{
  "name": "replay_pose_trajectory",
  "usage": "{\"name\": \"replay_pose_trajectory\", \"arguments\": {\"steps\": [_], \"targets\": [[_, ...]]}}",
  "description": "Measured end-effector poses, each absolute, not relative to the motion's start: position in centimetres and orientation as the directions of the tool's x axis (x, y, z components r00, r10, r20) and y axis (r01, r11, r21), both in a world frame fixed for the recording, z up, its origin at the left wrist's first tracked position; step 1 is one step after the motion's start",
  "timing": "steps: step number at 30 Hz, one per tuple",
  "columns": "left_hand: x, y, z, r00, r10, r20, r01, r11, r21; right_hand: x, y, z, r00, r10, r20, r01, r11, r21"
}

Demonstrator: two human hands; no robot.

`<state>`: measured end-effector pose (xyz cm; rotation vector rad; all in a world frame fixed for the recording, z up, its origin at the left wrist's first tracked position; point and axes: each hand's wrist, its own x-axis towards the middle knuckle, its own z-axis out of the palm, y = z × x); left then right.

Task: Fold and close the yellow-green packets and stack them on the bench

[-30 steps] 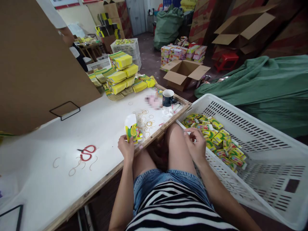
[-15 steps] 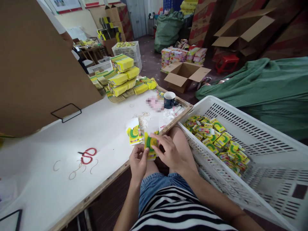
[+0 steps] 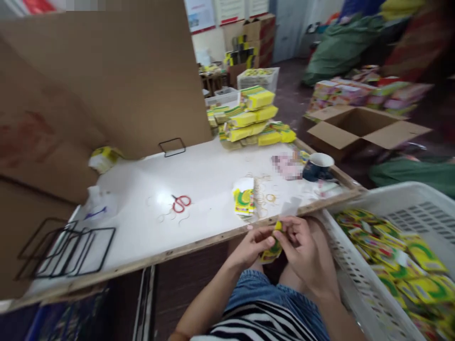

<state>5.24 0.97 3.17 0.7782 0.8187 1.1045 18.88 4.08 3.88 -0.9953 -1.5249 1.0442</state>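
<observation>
We clamp both grips, left hand (image 3: 250, 246) and right hand (image 3: 302, 246), on yellow packets (image 3: 272, 250); square their edges before binding.

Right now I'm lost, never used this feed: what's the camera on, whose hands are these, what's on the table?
No machine here: the one camera sits on a person's head, looking down at their own bare hands. The left hand and right hand together hold a small stack of yellow-green packets over the lap. On the white table lie red scissors, rubber bands, another packet pile and a mug. The white crate, on the person's right, holds more packets.
</observation>
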Motion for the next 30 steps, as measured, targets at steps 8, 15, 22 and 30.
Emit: {"name": "replay_pose_trajectory", "arguments": {"steps": [8,15,22,30], "targets": [[4.2,-0.1,2.3,-0.077,0.974,-0.212,-0.563,0.133,0.816,17.5,3.6,2.3,-0.24,0.927,0.289,0.141,0.327,-0.934],[4.1,-0.7,1.3,-0.343,0.927,-0.153,-0.445,-0.017,0.895,16.6,3.7,0.8,-0.197,0.965,0.175,0.256,0.223,-0.94],[-4.3,-1.4,2.5,-0.564,0.825,0.035,0.624,0.398,0.673,18.4,4.4,0.6,-0.109,0.994,0.009,0.369,0.049,-0.928],[-15.6,-1.0,0.8,-0.714,0.697,0.066,0.662,0.642,0.386,19.3,5.1,0.4,-0.076,0.997,-0.027,0.358,0.002,-0.934]]}}
